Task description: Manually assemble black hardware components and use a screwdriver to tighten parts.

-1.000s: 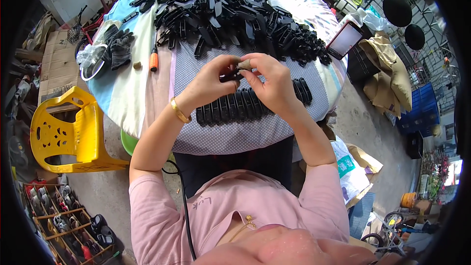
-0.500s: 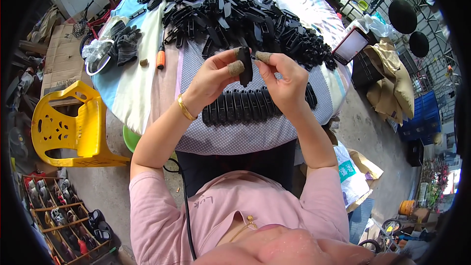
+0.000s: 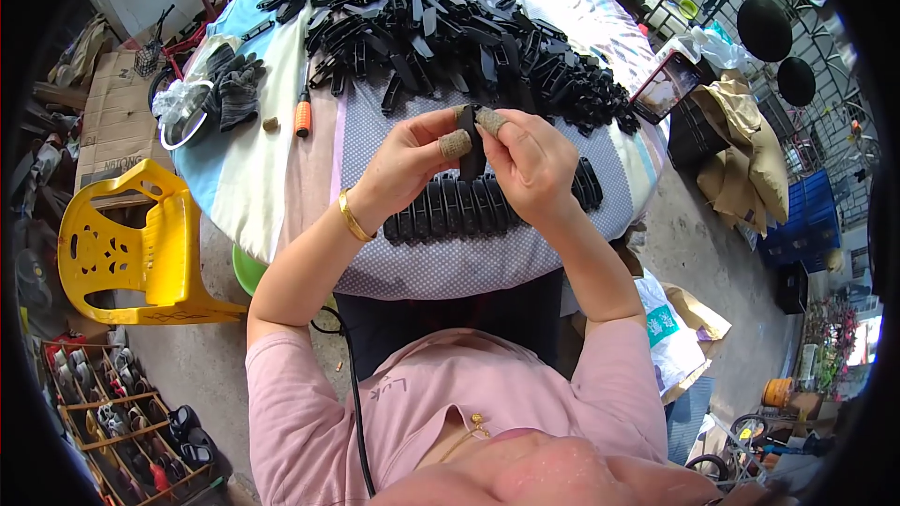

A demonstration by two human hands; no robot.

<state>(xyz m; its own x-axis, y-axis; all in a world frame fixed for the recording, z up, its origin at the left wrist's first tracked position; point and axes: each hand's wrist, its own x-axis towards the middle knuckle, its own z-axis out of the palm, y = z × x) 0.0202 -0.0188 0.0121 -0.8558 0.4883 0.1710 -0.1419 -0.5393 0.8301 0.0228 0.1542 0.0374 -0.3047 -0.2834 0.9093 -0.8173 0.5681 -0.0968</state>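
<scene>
Above the near part of the table, my left hand point(image 3: 398, 169) grips a narrow black plastic part point(image 3: 472, 157) upright between thumb and fingers. My right hand point(image 3: 534, 169) is closed in a pinch against the upper end of that part; whatever lies between its fingertips is hidden. Tan wraps cover the left thumb tip and some fingertips. Just below my hands, a row of similar black plastic parts point(image 3: 445, 209) stands side by side on the dotted cloth, partly covered by my right hand.
A large heap of black plastic parts point(image 3: 431, 28) spreads over the table's far side. An orange-handled screwdriver point(image 3: 303, 117) and dark gloves point(image 3: 236, 94) lie to the left, a phone point(image 3: 667, 87) stands at the right edge. A yellow chair point(image 3: 141, 244) is at the left.
My right hand has moved left, its fingertips now against the part's upper end instead of slightly apart from it. The part has dropped slightly toward the row.
</scene>
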